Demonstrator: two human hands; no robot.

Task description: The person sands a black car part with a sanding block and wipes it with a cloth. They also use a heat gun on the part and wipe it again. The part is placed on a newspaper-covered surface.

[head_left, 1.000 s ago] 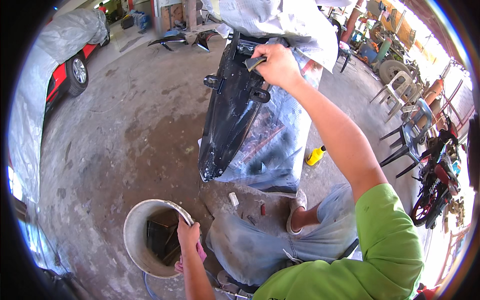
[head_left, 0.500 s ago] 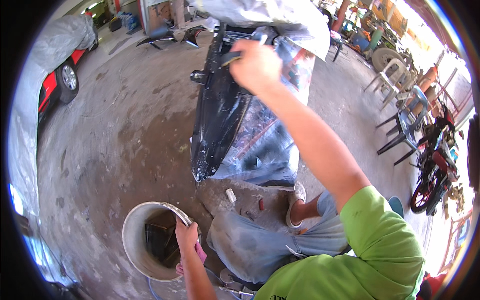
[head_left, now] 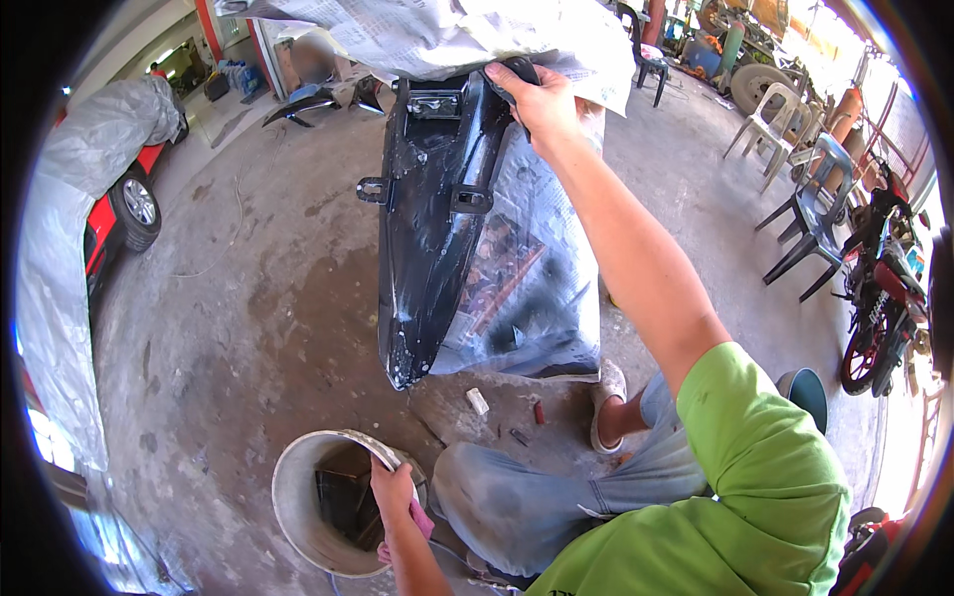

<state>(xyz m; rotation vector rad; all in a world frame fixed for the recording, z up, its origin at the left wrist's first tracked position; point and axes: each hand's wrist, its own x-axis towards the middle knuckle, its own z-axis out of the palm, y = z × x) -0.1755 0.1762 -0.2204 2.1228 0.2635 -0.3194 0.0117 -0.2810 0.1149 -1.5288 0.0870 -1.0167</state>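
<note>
A long black plastic motorcycle panel [head_left: 427,248], wet with whitish smears, lies on a newspaper-covered stand [head_left: 556,338]. It tapers toward me and has a tab on each side. My right hand [head_left: 542,104] is closed at its far right corner, thumb over a dark rounded piece. Whether that piece is the panel's corner or the dark pad seen earlier, I cannot tell. My left hand [head_left: 391,487] grips the rim of a whitish bucket [head_left: 298,472] at lower left. Dark water shows inside it. A pink cloth [head_left: 421,519] hangs by that hand.
A white block [head_left: 477,401] and a small red piece [head_left: 540,412] lie on the floor near my foot. Plastic chairs [head_left: 815,214] and a motorcycle [head_left: 879,298] stand at right. A covered red car [head_left: 99,219] is at left.
The black panel has turned to lie flatter, showing both side tabs. My right hand has moved from over its surface to its far right corner. My left hand stays on the bucket rim.
</note>
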